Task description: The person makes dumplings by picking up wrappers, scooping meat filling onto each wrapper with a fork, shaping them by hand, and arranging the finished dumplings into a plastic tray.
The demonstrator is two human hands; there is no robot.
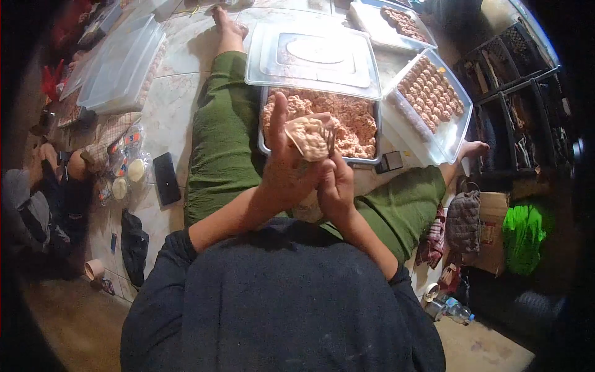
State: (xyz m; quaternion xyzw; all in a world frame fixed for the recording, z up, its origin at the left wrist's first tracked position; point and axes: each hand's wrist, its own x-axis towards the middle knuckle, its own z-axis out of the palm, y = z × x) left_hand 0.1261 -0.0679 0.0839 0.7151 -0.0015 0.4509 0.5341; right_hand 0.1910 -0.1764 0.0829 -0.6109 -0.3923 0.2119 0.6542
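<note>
At twelve o'clock, the right hand (336, 189) pinched a fork-like tool (331, 136), apparently smoothing paste (308, 137) on the spread left hand (291, 167), next needing evenness.

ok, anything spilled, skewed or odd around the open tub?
No spill visible. The clear lid behind the tub looks skewed, its front edge seeming to overlap the tub's back. The container of shaped pieces at right sits angled to the tub rather than square. No damage stands out.
</note>
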